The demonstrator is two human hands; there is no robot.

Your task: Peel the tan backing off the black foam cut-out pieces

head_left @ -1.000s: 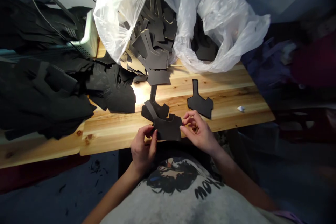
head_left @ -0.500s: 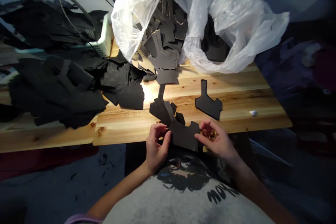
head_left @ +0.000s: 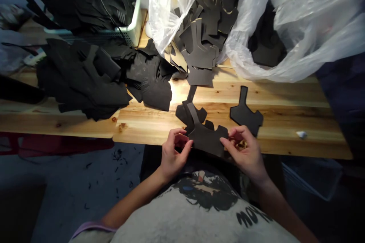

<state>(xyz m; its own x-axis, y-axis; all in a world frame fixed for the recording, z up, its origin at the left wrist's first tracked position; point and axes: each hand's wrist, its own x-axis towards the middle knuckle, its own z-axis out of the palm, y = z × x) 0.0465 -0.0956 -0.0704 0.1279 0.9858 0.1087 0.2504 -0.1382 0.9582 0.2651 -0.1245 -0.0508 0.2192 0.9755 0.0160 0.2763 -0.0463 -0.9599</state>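
A flat black die-cut foam piece (head_left: 209,139) with a narrow upright arm is held at the table's front edge. My left hand (head_left: 175,152) pinches its left side between thumb and fingers. On its right side, my right hand (head_left: 246,152) grips the edge the same way. Behind it, further black cut pieces (head_left: 181,113) of a similar shape lie loosely on the wood, partly hidden by the held one. To the right, a single black piece with a raised rim (head_left: 246,114) rests on the table, just beyond my right hand.
Stacks of black pieces (head_left: 82,83) cover the table's left side, with a filled pale basket (head_left: 135,26) behind. Two translucent plastic bags (head_left: 168,7) holding black pieces stand at the back. A small white scrap (head_left: 301,134) lies on the wooden table (head_left: 285,97) at right.
The view has shifted, so the table's contents sit further right and some higher in the picture. Both hands still hold the foam piece by its sides, with little change in grip.
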